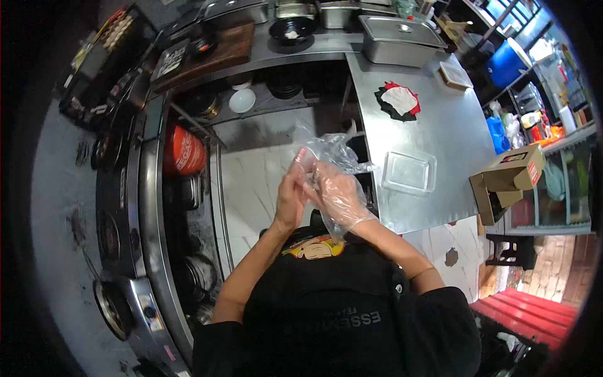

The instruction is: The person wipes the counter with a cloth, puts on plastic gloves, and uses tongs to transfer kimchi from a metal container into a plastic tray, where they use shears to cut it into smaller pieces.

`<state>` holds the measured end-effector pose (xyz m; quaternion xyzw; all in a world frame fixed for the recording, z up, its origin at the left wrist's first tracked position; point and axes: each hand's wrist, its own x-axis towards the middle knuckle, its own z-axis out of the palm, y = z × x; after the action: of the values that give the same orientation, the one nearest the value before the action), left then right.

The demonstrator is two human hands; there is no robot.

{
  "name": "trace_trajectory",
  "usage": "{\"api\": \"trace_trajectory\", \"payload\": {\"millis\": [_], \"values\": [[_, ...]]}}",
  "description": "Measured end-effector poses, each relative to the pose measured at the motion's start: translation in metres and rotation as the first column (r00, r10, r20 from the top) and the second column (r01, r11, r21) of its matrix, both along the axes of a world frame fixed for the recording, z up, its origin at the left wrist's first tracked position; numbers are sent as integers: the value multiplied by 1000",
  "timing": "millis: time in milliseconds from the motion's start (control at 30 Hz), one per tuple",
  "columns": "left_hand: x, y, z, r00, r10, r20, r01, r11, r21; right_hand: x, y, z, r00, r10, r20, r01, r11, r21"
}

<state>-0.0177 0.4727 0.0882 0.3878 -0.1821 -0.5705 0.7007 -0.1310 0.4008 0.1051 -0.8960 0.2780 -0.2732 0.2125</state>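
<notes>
Beside the clear container (408, 171), the bare left hand (291, 196) pinches a loose plastic glove (333, 149), which trails from its fingertips toward that container. The gloved right hand (339, 198) presses alongside, its grip unclear.

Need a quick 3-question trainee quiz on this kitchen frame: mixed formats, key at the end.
1. True or false: the right hand is bare.
2. Which thing lies on the steel counter nearest the hands? A) a clear plastic container B) a knife C) a frying pan
3. Fill in: the crumpled clear sheet at the fingertips of the left hand is made of ____.

Key
1. False: it wears a clear glove.
2. A.
3. Plastic.
</notes>
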Motion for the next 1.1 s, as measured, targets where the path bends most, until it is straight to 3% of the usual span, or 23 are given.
{"api": "trace_trajectory", "payload": {"millis": [100, 133, 267, 333, 367, 433, 567, 633, 700, 767, 800, 833, 900, 933, 1033, 1067, 1100], "values": [[20, -33, -7, 999, 30, -45, -35, 992, -121, 14, -31, -10, 997, -38, -72, 38, 999, 5], [25, -46, -14, 998, 48, -27, -51, 989, -138, 18, -38, -12, 999, -48, 1, 47, 998, 44], [51, -100, -45, 993, -73, 92, 73, 997, -2, 32, -60, -8, 996, -27, 90, 27, 1000, -9], [70, -136, -46, 981, -75, -181, 73, 997, -14, 42, -68, -3, 996, -63, 59, 62, 998, 30], [76, -150, -39, 980, -85, -182, 83, 996, -17, 49, -74, 0, 996, -84, 31, 82, 995, 64], [86, -172, -27, 747, -446, -493, 247, 875, -417, 66, -90, -2, 989, -110, 100, 102, 992, 78], [119, -209, -14, 744, -555, -371, 416, 820, -393, 109, -124, -5, 955, -212, 208, 192, 975, 111], [140, -231, -16, 748, -557, -361, 428, 821, -378, 131, -137, -1, 936, -251, 247, 229, 967, 114], [161, -249, -13, 769, -533, -354, 375, 824, -425, 151, -147, 0, 953, -255, 162, 228, 959, 166], [181, -269, -16, 809, -466, -359, 327, 864, -383, 178, -156, 5, 927, -229, 296, 114, 926, 359], [188, -282, -26, 890, -319, -326, 247, 938, -244, 189, -163, 8, 887, -199, 416, 4, 906, 424], [196, -294, -36, 947, -168, -273, 144, 984, -105, 198, -170, 11, 891, -185, 415, -9, 906, 423], [210, -300, -39, 951, -84, -296, 68, 996, -64, 211, -181, 17, 930, -299, 215, 82, 736, 672], [216, -299, -41, 941, -94, -324, 77, 995, -64, 219, -185, 17, 942, -277, 191, 137, 834, 534], [223, -301, -35, 937, -43, -347, 57, 998, 32, 238, -202, 14, 943, -310, 118, 191, 799, 570], [226, -302, -39, 960, -41, -278, 70, 993, 97, 247, -203, 6, 929, -289, 231, 123, 829, 545], [229, -301, -43, 977, -41, -208, 75, 984, 162, 252, -198, 1, 937, -266, 228, 103, 831, 546]]}}
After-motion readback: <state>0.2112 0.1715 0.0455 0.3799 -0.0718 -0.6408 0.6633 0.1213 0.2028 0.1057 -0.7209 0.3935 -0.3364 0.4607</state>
